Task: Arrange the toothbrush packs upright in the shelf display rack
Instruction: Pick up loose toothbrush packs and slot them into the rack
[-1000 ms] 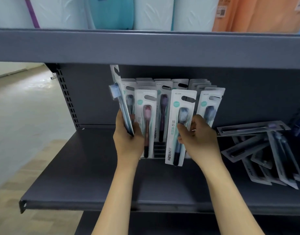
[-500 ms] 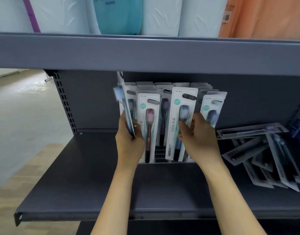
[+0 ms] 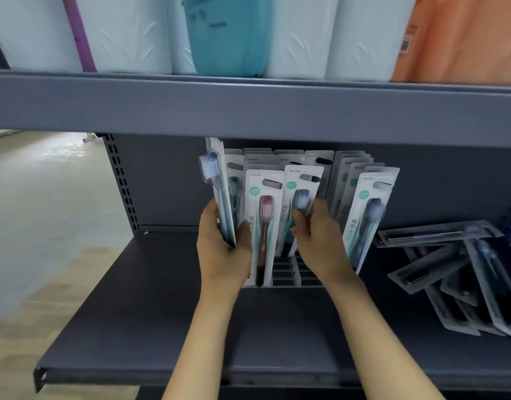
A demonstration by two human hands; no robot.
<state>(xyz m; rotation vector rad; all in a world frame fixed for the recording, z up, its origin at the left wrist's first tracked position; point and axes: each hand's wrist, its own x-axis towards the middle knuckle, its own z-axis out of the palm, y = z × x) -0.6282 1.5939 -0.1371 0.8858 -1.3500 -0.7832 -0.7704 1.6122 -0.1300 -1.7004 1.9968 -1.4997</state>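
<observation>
**Feeding packs into the rack, one at a time**

The left hand [image 3: 224,249] grips a small stack of packs [image 3: 219,194] edge-on, fingers wrapped round its lower part. It is held just beside the rack [image 3: 286,272], probably as a ready supply.

The right hand [image 3: 317,235] pinches a blue-brush pack [image 3: 301,194] at mid-height, thumb in front and fingers behind, over the middle column. Gripping there likely steadies the card while its foot finds a slot (the lower end is hidden behind the hand, so I cannot tell whether it is seated).

A pink-brush pack [image 3: 264,226] stands upright in front, with more rows behind. Further packs [image 3: 456,269] lie flat in a loose heap on the shelf [image 3: 133,327] to the right, still to be racked.
</observation>
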